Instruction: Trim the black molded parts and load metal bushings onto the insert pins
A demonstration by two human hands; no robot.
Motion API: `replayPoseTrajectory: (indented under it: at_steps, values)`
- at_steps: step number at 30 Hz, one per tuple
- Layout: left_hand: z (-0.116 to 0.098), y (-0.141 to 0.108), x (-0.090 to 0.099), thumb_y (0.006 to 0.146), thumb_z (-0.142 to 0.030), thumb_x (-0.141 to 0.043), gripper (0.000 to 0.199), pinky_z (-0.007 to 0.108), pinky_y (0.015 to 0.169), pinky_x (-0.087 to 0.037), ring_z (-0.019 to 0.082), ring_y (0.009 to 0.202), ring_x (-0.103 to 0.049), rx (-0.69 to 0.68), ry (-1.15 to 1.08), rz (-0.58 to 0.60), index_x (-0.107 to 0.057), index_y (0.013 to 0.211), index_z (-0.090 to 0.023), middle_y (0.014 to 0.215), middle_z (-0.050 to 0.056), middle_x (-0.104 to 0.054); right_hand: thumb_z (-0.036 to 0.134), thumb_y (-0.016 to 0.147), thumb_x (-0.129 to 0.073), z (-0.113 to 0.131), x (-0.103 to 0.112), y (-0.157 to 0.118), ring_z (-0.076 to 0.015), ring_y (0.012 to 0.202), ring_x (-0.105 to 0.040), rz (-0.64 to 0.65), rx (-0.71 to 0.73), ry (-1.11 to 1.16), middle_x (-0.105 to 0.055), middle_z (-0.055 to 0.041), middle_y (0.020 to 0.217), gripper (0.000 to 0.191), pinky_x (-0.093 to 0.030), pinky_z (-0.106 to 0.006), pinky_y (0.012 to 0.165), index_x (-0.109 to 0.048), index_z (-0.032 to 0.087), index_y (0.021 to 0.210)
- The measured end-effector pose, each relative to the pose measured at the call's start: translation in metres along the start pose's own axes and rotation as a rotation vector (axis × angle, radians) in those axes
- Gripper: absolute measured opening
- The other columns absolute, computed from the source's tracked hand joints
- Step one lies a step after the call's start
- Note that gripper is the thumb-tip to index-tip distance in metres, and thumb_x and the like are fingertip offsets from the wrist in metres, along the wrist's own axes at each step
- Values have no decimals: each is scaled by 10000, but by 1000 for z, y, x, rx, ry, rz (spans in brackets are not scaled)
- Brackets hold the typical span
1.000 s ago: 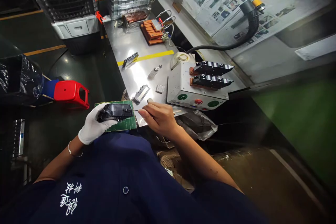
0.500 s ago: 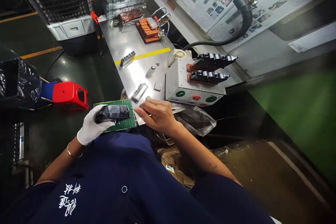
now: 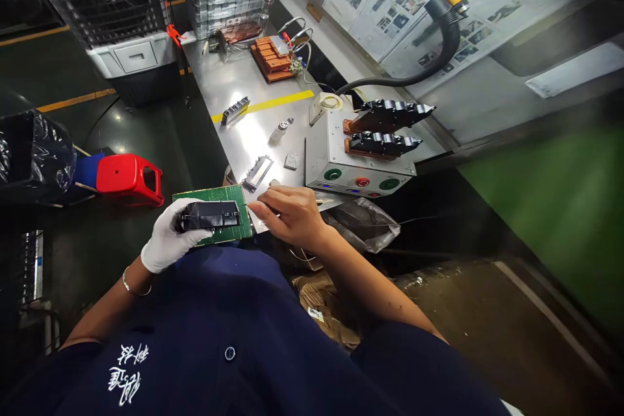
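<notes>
My left hand (image 3: 171, 237), in a white glove, is closed round one end of a black moulded plastic part (image 3: 210, 215). The part lies over a green mat (image 3: 244, 194) at the table's near corner. Bare and curled, my right hand (image 3: 291, 211) is just right of the part, apart from it, with thumb and forefinger pinched together. A thin dark tip shows at the fingertips, but what the fingers hold is mostly hidden. Just beyond the hands a grey-black part with a white strip (image 3: 260, 173) rests on the metal table.
A control box (image 3: 361, 149) with buttons carries black parts on copper-coloured blocks. On the metal table (image 3: 205, 71) are a small bottle (image 3: 279, 132), a grey block (image 3: 292, 161), another black part (image 3: 234, 110) and an orange fixture (image 3: 271, 58). A red stool (image 3: 127, 179) stands left.
The black part has tilted slightly in my left hand, so its face looks darker. My right hand stays pinched in nearly the same place. The whole view has shifted a little.
</notes>
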State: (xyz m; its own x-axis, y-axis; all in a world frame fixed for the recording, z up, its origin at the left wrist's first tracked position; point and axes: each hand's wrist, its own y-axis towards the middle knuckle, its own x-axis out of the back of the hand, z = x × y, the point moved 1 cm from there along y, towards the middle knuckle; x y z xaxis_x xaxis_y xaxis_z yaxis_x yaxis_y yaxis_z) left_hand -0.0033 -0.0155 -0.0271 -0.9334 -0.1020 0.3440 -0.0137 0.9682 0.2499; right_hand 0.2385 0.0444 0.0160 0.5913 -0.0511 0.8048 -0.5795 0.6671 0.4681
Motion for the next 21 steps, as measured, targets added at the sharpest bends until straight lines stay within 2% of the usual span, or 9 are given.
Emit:
replayPoseTrajectory:
  at_steps: [5,10,14,17,21]
  values:
    - [-4,-2,0,721,-373,-788,409,335,818,-545,206,891,-673,-94,13,1,-648,1059,-192,984,67,-706,433,982,-406,2,0,0,-83,480,-380,26,3,8,-461,15,511,499,-228,-274,515,-534,174,575]
    - [-9,-3,2,780,-309,-742,403,345,820,-528,210,918,-655,-195,-15,146,-618,1140,-178,1032,96,-682,455,974,-422,-3,-5,3,-83,487,-381,81,-45,-23,-492,7,525,505,-203,-280,519,-530,171,571]
    - [-10,-1,5,811,-314,-709,412,354,844,-508,209,959,-638,-314,8,134,-598,1186,-184,1073,104,-674,426,989,-391,-4,3,0,-84,485,-379,84,-27,93,-458,12,513,504,-235,-267,515,-507,176,566]
    - [-9,-1,6,830,-332,-688,413,351,837,-507,204,958,-636,-352,14,135,-589,1201,-179,1071,108,-672,422,985,-404,-2,8,-1,-82,492,-387,94,26,124,-459,11,523,486,-232,-267,512,-507,174,579]
    - [-13,0,6,849,-302,-660,386,369,846,-516,213,973,-640,-387,0,182,-584,1205,-175,1076,117,-667,446,974,-419,-4,3,2,-79,492,-350,127,-45,89,-433,15,524,495,-199,-279,513,-462,174,562]
